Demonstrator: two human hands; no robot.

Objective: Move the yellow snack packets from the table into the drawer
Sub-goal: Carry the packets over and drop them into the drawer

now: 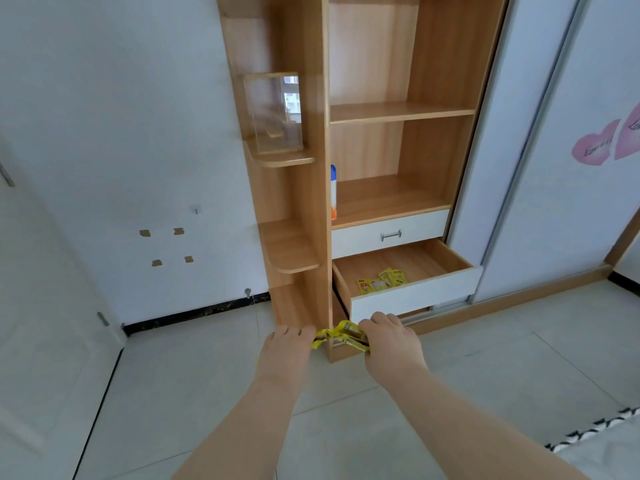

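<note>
Both my hands hold a bunch of yellow snack packets (341,336) between them, just below the front of the open drawer (415,292). My left hand (285,351) grips the left end of the bunch. My right hand (391,344) grips the right end, knuckles up. The drawer is the lower of two in a wooden cabinet and is pulled out. Several yellow packets (381,280) lie inside it near the front left. The table is not in view.
The upper white drawer (389,232) with a metal handle is closed. A blue and white bottle (333,192) stands on the shelf above it. A clear box (273,112) sits on a side shelf. A white sliding door (540,168) stands at the right. Pale tiles cover the floor.
</note>
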